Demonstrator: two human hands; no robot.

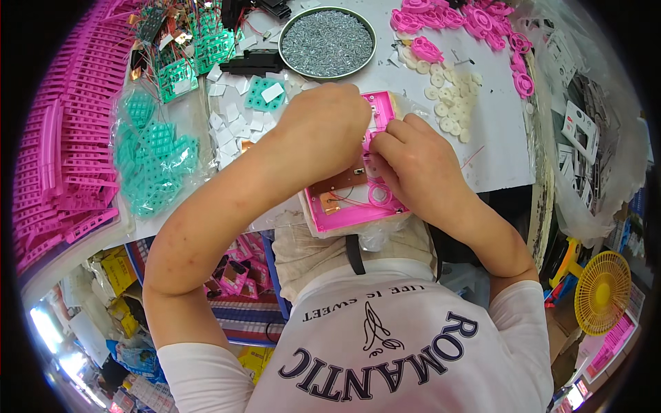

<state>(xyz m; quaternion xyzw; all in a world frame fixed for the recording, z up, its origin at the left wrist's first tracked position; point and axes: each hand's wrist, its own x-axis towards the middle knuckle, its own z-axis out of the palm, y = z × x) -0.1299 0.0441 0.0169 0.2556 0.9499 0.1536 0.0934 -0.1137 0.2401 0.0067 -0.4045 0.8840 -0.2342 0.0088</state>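
Note:
A pink plastic case (337,221) lies open at the table's near edge, in front of my body. Inside it are a brown circuit board (339,182) with thin wires and a round pink ring (379,195). Over the upper left part of the case, my left hand (332,127) is closed; its fingertips and whatever they hold are hidden. My right hand (421,164) is closed at the right edge of the case, its fingers curled against it. Both hands nearly meet over the case's middle and cover part of its inside.
A round tin of small screws (328,43) stands beyond my hands. Left lie white pads (231,127), bagged teal keypads (155,162), green circuit boards (206,45) and stacked pink parts (69,138). Rightward are cream discs (451,103), pink rings (475,19) and a yellow fan (602,292).

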